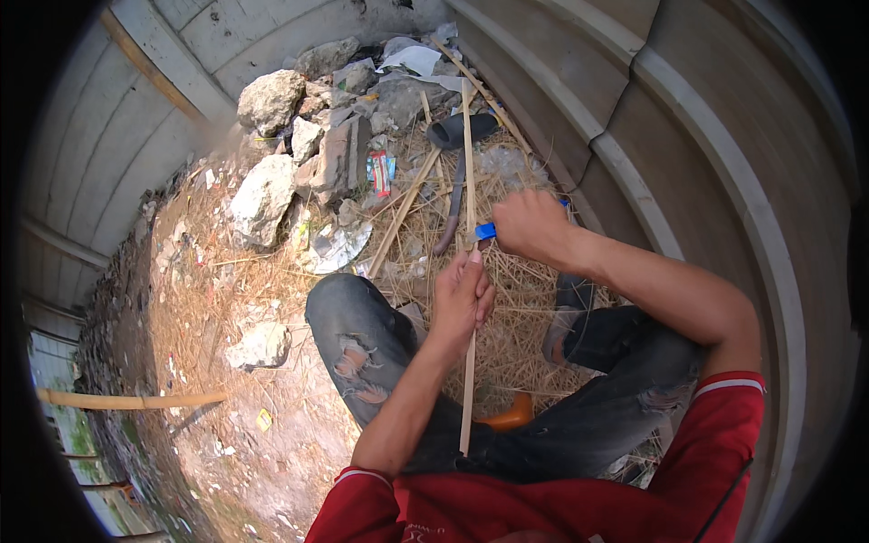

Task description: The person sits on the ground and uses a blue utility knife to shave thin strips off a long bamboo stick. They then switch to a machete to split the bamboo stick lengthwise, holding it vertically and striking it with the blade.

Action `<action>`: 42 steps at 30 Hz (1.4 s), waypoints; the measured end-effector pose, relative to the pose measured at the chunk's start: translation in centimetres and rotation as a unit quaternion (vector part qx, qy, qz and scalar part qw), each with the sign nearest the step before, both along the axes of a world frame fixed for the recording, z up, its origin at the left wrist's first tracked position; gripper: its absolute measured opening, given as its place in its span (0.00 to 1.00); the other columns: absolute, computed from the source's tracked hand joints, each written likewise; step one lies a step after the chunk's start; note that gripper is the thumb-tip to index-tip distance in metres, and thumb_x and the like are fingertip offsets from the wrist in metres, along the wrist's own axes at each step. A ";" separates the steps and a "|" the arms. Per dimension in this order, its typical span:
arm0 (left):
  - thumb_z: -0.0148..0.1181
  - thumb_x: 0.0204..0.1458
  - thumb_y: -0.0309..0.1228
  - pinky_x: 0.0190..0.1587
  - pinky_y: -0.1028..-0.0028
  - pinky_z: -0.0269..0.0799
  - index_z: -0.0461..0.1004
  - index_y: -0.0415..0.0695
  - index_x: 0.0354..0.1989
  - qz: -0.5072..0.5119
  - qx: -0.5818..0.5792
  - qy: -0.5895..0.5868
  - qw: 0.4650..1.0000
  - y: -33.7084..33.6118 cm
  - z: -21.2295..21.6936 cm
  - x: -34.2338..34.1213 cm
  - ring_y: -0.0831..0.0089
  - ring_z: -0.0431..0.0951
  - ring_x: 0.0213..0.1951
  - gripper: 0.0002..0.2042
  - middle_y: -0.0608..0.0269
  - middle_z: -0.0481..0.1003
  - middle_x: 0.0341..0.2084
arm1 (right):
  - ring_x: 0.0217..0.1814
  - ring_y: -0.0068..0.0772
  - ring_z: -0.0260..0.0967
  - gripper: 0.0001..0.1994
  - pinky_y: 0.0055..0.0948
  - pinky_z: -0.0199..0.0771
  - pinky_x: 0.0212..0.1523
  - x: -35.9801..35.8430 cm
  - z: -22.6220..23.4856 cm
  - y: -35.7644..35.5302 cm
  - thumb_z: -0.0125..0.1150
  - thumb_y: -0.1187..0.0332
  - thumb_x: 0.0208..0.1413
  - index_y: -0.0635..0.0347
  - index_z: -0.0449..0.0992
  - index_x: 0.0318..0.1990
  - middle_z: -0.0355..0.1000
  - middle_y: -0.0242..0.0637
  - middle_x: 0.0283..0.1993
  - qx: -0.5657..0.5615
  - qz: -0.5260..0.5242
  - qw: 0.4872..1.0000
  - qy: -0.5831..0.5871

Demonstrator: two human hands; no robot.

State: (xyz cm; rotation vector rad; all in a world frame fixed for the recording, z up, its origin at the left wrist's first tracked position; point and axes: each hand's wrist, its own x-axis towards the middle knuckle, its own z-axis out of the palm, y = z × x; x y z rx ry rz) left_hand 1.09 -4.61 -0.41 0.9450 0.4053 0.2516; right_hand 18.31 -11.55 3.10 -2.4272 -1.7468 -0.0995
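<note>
A long pale bamboo strip (469, 172) runs upright through the middle of the view, from the rubble down to my lap. My left hand (462, 294) is closed around it near its midpoint, thumb along the strip. Just above, my right hand (532, 223) is closed in a fist on a blue tool (486, 232). Its blue end meets the strip close above my left thumb; the rest is mostly hidden in the fist, so its exact kind does not show. A dark, long, curved-ended piece (452, 210) lies behind the strip.
Straw and shavings (516, 335) cover the ground around my bent legs. Pale rocks (263, 201) and broken blocks lie at the far left, with a dark sandal (462, 131) nearby. A corrugated wall (715, 172) curves close along my right. Something orange (511, 414) shows between my legs.
</note>
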 end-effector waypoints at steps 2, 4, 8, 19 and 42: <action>0.47 0.70 0.42 0.11 0.82 0.54 0.62 0.45 0.36 0.005 -0.007 0.006 1.000 0.1 -0.3 0.0 0.84 0.58 0.11 0.14 0.73 0.59 0.15 | 0.31 0.56 0.80 0.10 0.49 0.79 0.31 0.4 -0.2 0.6 0.60 0.66 0.50 0.63 0.82 0.27 0.77 0.53 0.26 -0.009 -0.001 1.000 -0.003; 0.47 0.70 0.42 0.12 0.82 0.54 0.65 0.43 0.41 0.010 -0.019 -0.007 1.000 0.5 -0.7 0.0 0.84 0.58 0.11 0.13 0.73 0.58 0.15 | 0.32 0.55 0.80 0.10 0.49 0.79 0.31 0.5 0.5 1.4 0.59 0.66 0.50 0.63 0.82 0.28 0.78 0.52 0.26 -0.039 -0.003 0.999 0.006; 0.46 0.70 0.39 0.12 0.82 0.55 0.66 0.41 0.57 -0.027 0.007 0.019 0.999 -0.8 0.3 -1.1 0.84 0.58 0.10 0.16 0.73 0.58 0.15 | 0.34 0.56 0.80 0.10 0.49 0.81 0.32 5.3 0.5 2.8 0.59 0.67 0.50 0.65 0.82 0.29 0.79 0.52 0.28 -0.020 -0.114 0.992 -0.050; 0.46 0.70 0.35 0.11 0.83 0.53 0.64 0.41 0.59 -0.070 0.067 -0.016 0.995 -1.3 -0.5 -2.3 0.86 0.58 0.10 0.15 0.73 0.61 0.15 | 0.38 0.65 0.77 0.12 0.55 0.77 0.44 11.9 2.7 -5.1 0.60 0.67 0.50 0.70 0.80 0.31 0.77 0.59 0.32 0.070 -0.304 0.950 0.020; 0.45 0.71 0.40 0.13 0.82 0.51 0.60 0.40 0.68 -0.109 -0.013 0.028 0.994 -3.7 2.6 -5.3 0.84 0.54 0.10 0.23 0.74 0.55 0.15 | 0.42 0.59 0.80 0.10 0.49 0.81 0.40 11.0 3.0 -0.8 0.58 0.71 0.49 0.67 0.82 0.34 0.79 0.56 0.36 -0.008 -0.233 0.972 -0.032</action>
